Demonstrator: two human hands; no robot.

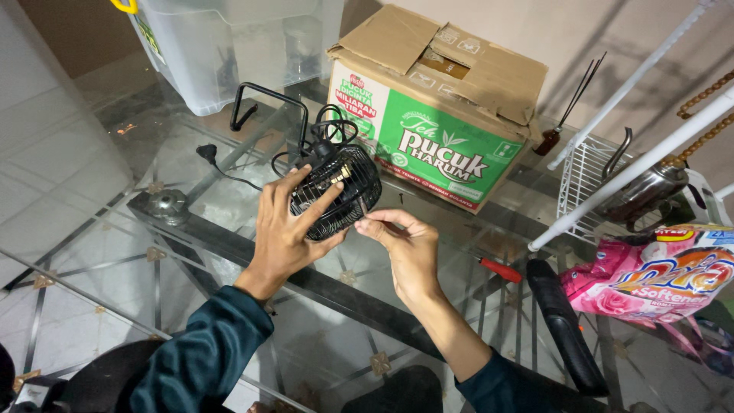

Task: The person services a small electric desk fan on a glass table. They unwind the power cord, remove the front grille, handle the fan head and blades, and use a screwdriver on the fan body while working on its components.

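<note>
Gripping, left hand (pixel 281 233): fingers (pixel 321 200) spread wide over black fan cage (pixel 340 191), holding it.
Right hand (pixel 405 245): fingertips pinched at cage's lower rim.
Hidden: what the pinch encloses.

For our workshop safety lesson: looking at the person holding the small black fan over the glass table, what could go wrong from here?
1. The left hand grips the fan with fingers across its wire cage; they could slip between the wires.
2. The fan is held above the glass table; dropped, it may crack the glass.
3. The cord trails loosely behind and could snag, tugging the fan from the right hand.
</note>
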